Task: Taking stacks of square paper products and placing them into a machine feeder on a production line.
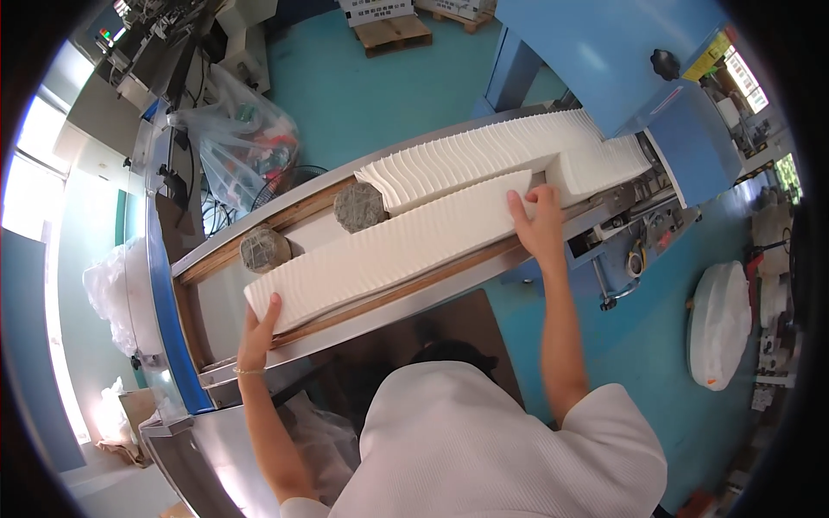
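Note:
A long row of thin white wavy-edged pieces, packed close together, lies along the near side of a wood-edged metal trough. My left hand grips its left end, thumb on top and fingers down the near side. At the other end my right hand presses in with thumb and bent fingers; some fingertips are hidden. A second white row runs behind it, and a shorter white block sits just right of my right hand. Two grey, roundish stone-like blocks, the left block and the right block, stand in the trough behind the near row.
A blue machine covers the trough's right end. Behind the trough's left part hangs a clear plastic bag with red scraps. A tape roll sits below the right end. A white wrapped bundle stands on the right floor.

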`<state>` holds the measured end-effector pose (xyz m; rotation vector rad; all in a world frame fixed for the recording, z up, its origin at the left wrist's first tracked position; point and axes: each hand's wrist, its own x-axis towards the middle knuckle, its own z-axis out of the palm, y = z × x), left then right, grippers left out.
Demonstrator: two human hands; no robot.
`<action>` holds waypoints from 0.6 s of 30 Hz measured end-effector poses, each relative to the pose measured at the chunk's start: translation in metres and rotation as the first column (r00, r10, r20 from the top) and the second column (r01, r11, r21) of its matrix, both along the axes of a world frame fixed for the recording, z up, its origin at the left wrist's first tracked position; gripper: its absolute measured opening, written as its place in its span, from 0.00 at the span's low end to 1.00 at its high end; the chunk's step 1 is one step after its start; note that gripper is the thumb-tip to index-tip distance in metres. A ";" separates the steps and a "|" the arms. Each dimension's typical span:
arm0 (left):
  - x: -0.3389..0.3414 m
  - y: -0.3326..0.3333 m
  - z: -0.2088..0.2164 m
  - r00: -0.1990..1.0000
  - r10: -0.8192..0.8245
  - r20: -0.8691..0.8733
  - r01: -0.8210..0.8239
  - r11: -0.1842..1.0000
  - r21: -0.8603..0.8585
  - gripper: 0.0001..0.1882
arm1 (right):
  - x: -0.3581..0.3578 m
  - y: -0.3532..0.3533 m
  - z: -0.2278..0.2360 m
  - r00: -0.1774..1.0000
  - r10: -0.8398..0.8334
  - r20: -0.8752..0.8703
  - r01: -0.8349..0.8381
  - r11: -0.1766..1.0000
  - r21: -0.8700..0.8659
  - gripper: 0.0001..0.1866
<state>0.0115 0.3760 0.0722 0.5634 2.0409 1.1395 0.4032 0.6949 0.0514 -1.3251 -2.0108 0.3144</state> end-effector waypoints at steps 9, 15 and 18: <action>-0.009 0.000 -0.011 0.984 -0.096 0.149 0.076 0.988 0.131 0.35 | -0.041 -0.033 0.024 0.977 0.127 -0.170 -0.208 0.722 -0.660 0.47; -0.013 -0.010 0.009 0.935 0.056 0.349 -0.125 0.976 0.180 0.35 | -0.046 -0.055 0.051 0.884 0.025 -0.466 -0.330 0.739 -0.587 0.36; -0.029 -0.052 0.031 0.956 0.076 0.284 -0.146 0.961 0.234 0.34 | -0.073 -0.082 0.070 0.904 0.110 -0.413 -0.326 0.801 -0.502 0.30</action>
